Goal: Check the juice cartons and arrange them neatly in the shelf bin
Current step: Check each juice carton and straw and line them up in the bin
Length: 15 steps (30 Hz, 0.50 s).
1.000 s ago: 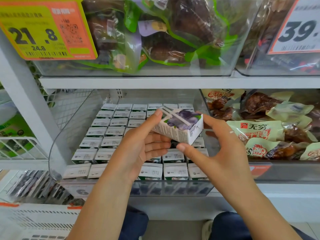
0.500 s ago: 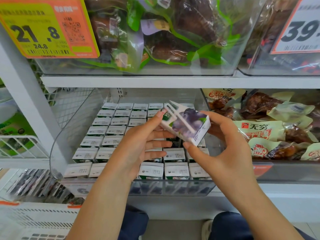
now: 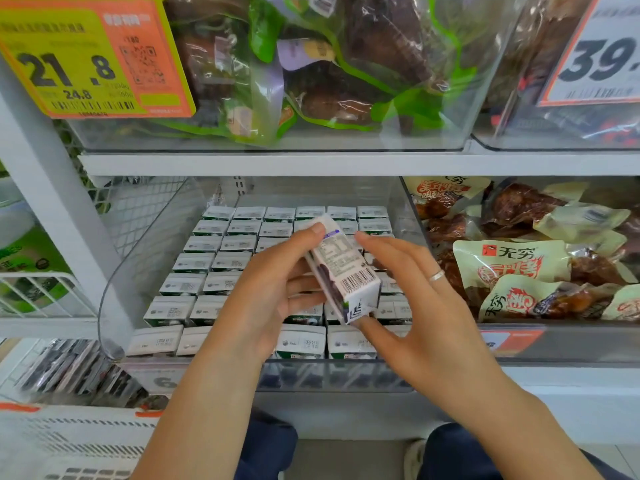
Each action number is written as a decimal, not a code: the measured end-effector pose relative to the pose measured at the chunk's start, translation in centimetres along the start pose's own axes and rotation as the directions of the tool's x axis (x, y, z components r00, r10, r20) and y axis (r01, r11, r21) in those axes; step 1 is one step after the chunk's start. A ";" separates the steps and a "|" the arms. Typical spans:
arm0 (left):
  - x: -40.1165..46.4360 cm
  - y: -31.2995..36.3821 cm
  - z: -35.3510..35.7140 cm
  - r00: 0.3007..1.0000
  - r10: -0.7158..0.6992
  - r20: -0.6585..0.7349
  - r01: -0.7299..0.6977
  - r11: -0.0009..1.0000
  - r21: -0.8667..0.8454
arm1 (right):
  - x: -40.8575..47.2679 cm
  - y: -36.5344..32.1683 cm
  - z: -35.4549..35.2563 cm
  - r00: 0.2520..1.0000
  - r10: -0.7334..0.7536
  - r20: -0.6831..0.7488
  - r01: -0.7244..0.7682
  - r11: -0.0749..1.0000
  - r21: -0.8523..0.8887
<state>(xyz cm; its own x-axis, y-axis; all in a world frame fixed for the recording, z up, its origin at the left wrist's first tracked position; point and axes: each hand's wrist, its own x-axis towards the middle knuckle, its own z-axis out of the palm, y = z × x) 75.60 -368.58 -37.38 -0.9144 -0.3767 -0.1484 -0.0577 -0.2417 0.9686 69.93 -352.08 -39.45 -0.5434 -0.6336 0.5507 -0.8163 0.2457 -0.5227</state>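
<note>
Since the earlier frame, the small white-and-purple juice carton (image 3: 343,271) had been turned over in the hands: the face with the blueberry picture and straw no longer faced up, and a printed side with a barcode faced the camera instead. The carton had also swung from lying nearly level to standing tilted, its top leaning away and to the left.

From the head camera, the left hand (image 3: 273,292) held the carton from the left side, thumb tip on its upper end and fingers curled against its left face. The right hand (image 3: 415,306) pinched it from the other side, thumb under the lower corner and a fingertip reaching to the upper end; the other fingers were spread loosely, one wearing a silver ring (image 3: 436,275). The carton was held in the air above the clear plastic shelf bin (image 3: 145,258), not touching the cartons below.

Inside the bin, rows of matching white juice cartons (image 3: 221,261) stood upright, packed side by side, tops showing. To the right, a neighbouring bin held cream-coloured snack packets with red print (image 3: 512,268). On the shelf above, a clear bin held green-edged plastic bags of dark food (image 3: 346,71), with a yellow and orange price tag reading 21.8 (image 3: 86,60) at the left. The person's dark blue trouser knees (image 3: 266,445) showed at the bottom.
</note>
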 end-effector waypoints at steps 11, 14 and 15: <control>-0.2 0.3 -1.2 0.918 0.318 0.236 -0.250 0.928 -0.276 | 0.5 -0.7 -1.1 0.935 0.331 0.130 -0.347 0.773 0.530; -0.6 0.4 -1.1 0.869 0.352 0.347 -0.287 0.931 -0.225 | 0.2 -0.1 -1.2 0.949 0.308 0.060 -0.309 0.888 0.340; -0.6 0.4 -1.1 0.859 0.350 0.375 -0.301 0.936 -0.183 | 0.1 0.1 -1.1 0.956 0.291 0.044 -0.293 0.926 0.236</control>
<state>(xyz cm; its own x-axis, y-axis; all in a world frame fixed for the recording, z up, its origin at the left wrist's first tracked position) 76.60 -369.37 -37.11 -0.9555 -0.0730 0.2858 0.2947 -0.2768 0.9146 69.55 -351.26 -38.73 -0.7485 -0.5660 0.3456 -0.5508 0.2402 -0.7994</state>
